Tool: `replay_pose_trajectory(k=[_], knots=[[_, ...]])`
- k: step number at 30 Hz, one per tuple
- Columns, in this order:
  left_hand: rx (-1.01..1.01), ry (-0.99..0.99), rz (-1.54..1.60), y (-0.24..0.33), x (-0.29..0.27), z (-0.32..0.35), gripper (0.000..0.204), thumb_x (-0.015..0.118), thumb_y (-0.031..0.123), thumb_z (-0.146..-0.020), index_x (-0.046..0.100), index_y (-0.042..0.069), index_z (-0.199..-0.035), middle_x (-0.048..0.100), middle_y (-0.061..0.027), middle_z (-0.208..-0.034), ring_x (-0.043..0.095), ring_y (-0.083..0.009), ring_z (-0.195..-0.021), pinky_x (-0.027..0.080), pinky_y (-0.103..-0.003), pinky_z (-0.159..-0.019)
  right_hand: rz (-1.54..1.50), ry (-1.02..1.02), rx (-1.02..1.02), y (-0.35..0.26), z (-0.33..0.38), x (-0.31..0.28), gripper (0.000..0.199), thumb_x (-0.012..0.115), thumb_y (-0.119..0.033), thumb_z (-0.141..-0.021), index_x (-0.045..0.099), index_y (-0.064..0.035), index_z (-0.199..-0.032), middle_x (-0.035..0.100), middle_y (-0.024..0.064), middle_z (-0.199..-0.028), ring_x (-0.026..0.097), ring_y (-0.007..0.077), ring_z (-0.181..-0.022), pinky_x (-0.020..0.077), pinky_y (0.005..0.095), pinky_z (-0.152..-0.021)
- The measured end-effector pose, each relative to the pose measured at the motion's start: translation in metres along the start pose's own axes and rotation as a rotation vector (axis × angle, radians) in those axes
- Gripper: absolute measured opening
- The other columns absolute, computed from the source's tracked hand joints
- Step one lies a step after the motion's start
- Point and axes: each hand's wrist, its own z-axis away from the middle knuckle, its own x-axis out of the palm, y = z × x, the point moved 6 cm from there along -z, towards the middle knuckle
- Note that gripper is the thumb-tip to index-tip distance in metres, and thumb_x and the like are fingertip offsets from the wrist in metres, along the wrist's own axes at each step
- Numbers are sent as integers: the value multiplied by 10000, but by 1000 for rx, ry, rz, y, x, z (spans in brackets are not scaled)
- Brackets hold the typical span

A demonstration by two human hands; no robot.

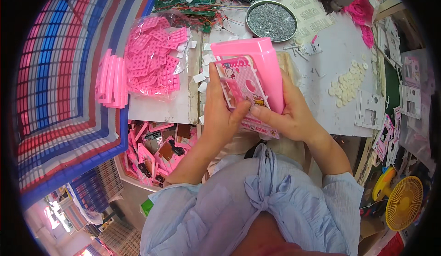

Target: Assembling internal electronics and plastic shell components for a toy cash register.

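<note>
Holding a pink plastic box-shaped casing (257, 72) up over the near edge of the bench (330, 58), the person seems to be fitting a flat printed pink picture panel (241, 83) against its face. The left hand (220, 113) is curled around the panel's near left side, thumb pressed on its lower corner; the right hand (289, 113) is wrapped around the casing's right side, fingers closed on it. I'd judge the panel only part seated, so the next move likely calls for squaring its edges and pressing it home. The casing's long axis runs from the person's chest away toward the round metal tray of small grey screws (271, 21), tilted a little left, top end pointing away.
</note>
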Motion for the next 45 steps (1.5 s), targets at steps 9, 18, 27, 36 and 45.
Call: replay_pose_trajectory(k=[9, 18, 27, 36, 45], knots=[[-46, -57, -47, 8, -14, -7, 1165, 837, 388, -804, 97, -39, -1596, 456, -294, -1404, 506, -432, -1268, 415, -466, -1062, -11, -22, 89, -2, 7, -11, 577, 712, -128, -905, 463, 28, -1402, 653, 172, -1167, 616, 171, -1080, 493, 323, -951], [24, 30, -199, 16, -8, -2, 970, 765, 378, -881, 217, -56, -1554, 512, -256, -1331, 564, -353, -1163, 456, -431, -1012, -266, -39, 41, 16, 3, -5, 602, 649, -82, -924, 396, 34, -1457, 601, 112, -1309, 595, 192, -1182, 482, 354, -1014], [-316, 241, 593, -14, -30, -36, 320, 494, 311, -1090, 604, 11, -1102, 681, -30, -955, 614, -58, -823, 507, -221, -741, -394, -95, 284, 16, 9, -17, 747, 762, -19, -855, 376, 13, -1494, 622, 125, -1313, 636, 179, -1153, 542, 327, -959], [-201, 147, 451, -3, -31, -47, 302, 481, 293, -1093, 601, 16, -1078, 652, -3, -907, 569, -41, -788, 470, -214, -696, -471, -7, 400, 45, 32, -31, 547, 708, -20, -904, 478, 59, -1394, 703, 146, -1166, 722, 201, -952, 633, 336, -782], [-50, 272, 147, 6, -19, -29, 310, 490, 256, -1084, 567, 24, -895, 552, 26, -732, 474, -44, -687, 393, -247, -590, -391, 113, 259, 34, 29, -10, 471, 664, -47, -963, 493, 51, -1391, 685, 146, -1198, 703, 189, -999, 609, 333, -833]])
